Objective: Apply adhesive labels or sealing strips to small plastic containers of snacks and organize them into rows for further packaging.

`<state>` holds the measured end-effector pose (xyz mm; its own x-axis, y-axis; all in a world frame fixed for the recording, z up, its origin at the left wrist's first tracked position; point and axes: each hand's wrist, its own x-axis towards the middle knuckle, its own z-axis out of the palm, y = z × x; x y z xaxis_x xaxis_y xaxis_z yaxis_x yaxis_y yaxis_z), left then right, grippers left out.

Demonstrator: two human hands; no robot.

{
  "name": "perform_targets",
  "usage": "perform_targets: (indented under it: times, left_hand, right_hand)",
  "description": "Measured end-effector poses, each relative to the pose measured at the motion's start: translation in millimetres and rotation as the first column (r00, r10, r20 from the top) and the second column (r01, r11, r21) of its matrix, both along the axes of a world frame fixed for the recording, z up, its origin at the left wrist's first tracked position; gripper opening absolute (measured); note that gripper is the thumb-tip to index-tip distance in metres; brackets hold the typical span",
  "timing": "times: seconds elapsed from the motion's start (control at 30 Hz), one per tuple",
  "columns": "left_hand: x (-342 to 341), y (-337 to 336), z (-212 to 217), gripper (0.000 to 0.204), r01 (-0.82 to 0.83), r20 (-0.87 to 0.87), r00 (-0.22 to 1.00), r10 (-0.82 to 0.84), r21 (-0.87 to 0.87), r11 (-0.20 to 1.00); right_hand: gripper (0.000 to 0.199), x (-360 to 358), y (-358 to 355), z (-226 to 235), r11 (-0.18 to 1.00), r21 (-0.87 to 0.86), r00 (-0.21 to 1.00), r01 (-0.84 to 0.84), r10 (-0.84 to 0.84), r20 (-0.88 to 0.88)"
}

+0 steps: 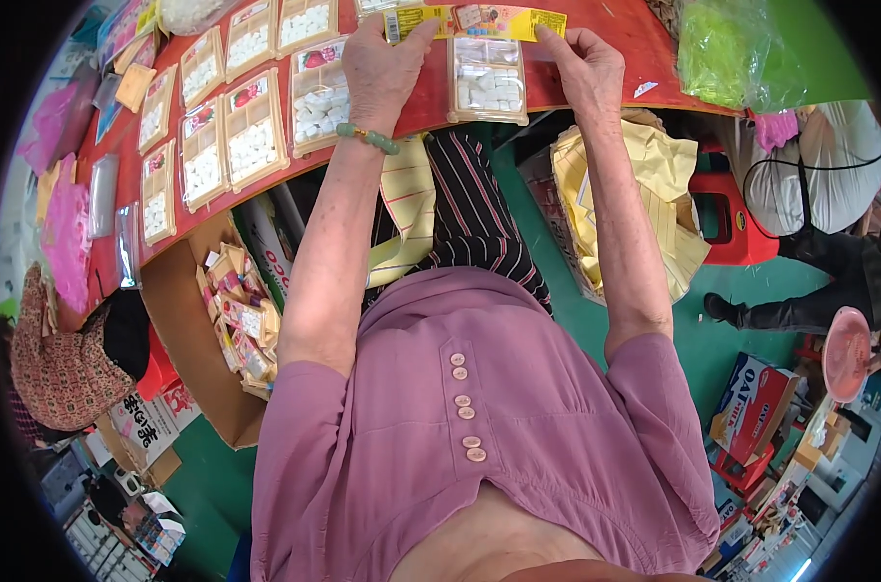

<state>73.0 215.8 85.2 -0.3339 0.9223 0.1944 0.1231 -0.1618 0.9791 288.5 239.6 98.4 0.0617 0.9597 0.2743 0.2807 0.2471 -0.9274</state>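
Observation:
A yellow printed paper strip (494, 21) is stretched between my two hands at the table's far side. My left hand (386, 70) pinches its left end, and my right hand (590, 70) pinches its right end. Below the strip lies a clear-covered beige tray (486, 85) with white pellet-like pieces in its compartments. A similar tray (318, 109) sits left of my left hand, partly hidden by it. Further left are several more such trays (254, 129), some with red fruit pictures. A green bead bracelet (368, 139) circles my left wrist.
The red table's (610, 95) near edge runs in front of me. Below it at left, a cardboard box (193, 330) holds packed pieces; at right, a container holds crumpled yellow paper (635, 175) beside a red stool (736, 218). Green plastic bags (727, 53) lie at the far right. Other people sit on both sides.

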Motion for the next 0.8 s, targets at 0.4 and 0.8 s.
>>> perform_targets:
  times: [0.4, 0.8]
  left_hand:
    - [0.5, 0.8, 7.4, 0.036, -0.021, -0.264, 0.964, -0.007, -0.102, 0.995]
    - [9.9, -8.8, 30.0, 0.028, -0.022, -0.358, 0.934, 0.000, -0.059, 0.998]
  right_hand:
    - [0.027, 6.6, 2.2, -6.5, 0.995, -0.080, 0.960, 0.058, -0.033, 0.278]
    - [0.029, 10.4, -1.5, -6.7, 0.993, -0.107, 0.968, 0.046, -0.018, 0.251]
